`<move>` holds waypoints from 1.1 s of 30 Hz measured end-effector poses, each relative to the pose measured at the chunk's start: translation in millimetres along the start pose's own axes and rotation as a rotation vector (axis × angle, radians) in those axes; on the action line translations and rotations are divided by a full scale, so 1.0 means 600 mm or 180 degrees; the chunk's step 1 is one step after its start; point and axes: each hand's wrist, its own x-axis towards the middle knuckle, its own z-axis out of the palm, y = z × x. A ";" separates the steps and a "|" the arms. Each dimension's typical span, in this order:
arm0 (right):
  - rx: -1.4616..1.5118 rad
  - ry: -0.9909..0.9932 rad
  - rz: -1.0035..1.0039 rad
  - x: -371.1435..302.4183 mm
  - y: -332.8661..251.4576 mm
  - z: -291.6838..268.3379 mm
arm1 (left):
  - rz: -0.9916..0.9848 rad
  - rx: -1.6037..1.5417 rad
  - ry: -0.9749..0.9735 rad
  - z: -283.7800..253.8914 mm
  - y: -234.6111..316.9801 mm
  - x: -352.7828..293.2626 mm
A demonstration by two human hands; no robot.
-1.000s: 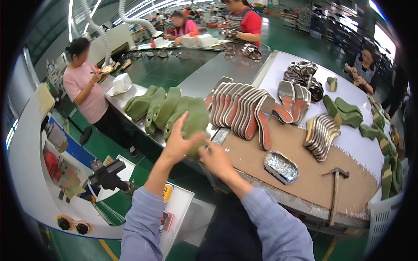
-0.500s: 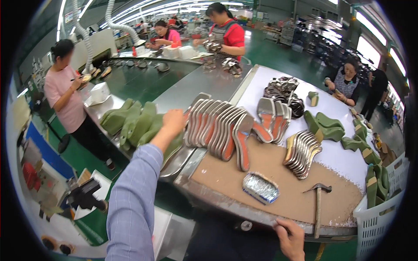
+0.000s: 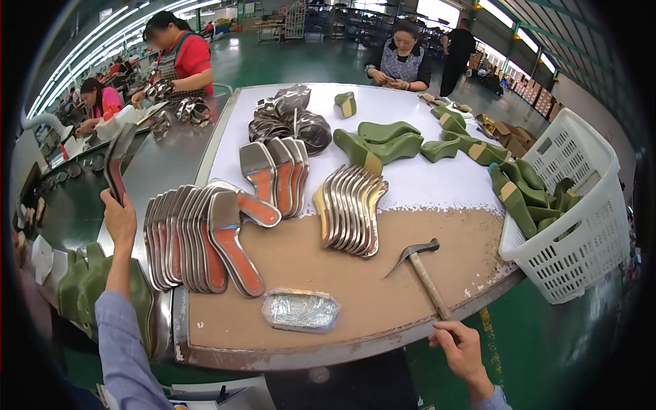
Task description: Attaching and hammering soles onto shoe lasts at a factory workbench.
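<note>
My left hand (image 3: 120, 217) is raised at the left, closed round the lower end of a silver-rimmed insole (image 3: 117, 164) with a reddish face. Below and beside it, a row of similar insoles (image 3: 181, 236) stands packed on the table's left edge. My right hand (image 3: 459, 347) hovers at the front edge with fingers curled and nothing visible in them. Just beyond its fingers lies the wooden handle of a hammer (image 3: 429, 287). Green shoe lasts (image 3: 92, 290) are lined up beside my left forearm.
On the table (image 3: 328, 270) lie more insoles (image 3: 350, 212), a plastic-wrapped block (image 3: 301, 311), shiny dark shoe uppers (image 3: 290, 119) and green lasts (image 3: 383, 143). A white basket (image 3: 581, 239) of lasts stands at the right. Co-workers sit and stand beyond the table.
My view has turned to the right. My left hand, earlier low beside the insole row, is now lifted with one insole upright in it. The right hand appears nearer the hammer handle's end.
</note>
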 end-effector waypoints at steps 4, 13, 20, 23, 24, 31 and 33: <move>-0.0275 -0.0115 -0.0052 0.104 -0.009 0.000 | 0.0120 -0.1279 -0.0467 -0.034 0.081 -0.033; -0.2890 0.0573 -0.1995 0.633 0.065 -0.019 | 0.0414 -0.0512 -0.1049 0.012 0.065 -0.050; -0.3660 -0.0397 -0.1915 0.811 0.086 0.005 | -0.0817 -0.2083 -0.0854 -0.011 0.137 0.009; -0.3515 -0.0245 -0.1944 0.769 0.098 -0.005 | -0.1621 -0.2157 -0.1435 -0.051 0.158 0.029; -0.3457 -0.0650 -0.1620 0.760 0.080 -0.013 | -0.1766 -0.1408 -0.2013 -0.076 0.161 0.031; -0.2879 0.0015 -0.2091 0.965 0.058 -0.024 | -0.2853 -0.1223 -0.3557 -0.072 0.179 -0.069; -0.3009 -0.0405 -0.1822 0.993 0.085 -0.010 | -0.2935 -0.1015 -0.3275 -0.083 0.218 -0.055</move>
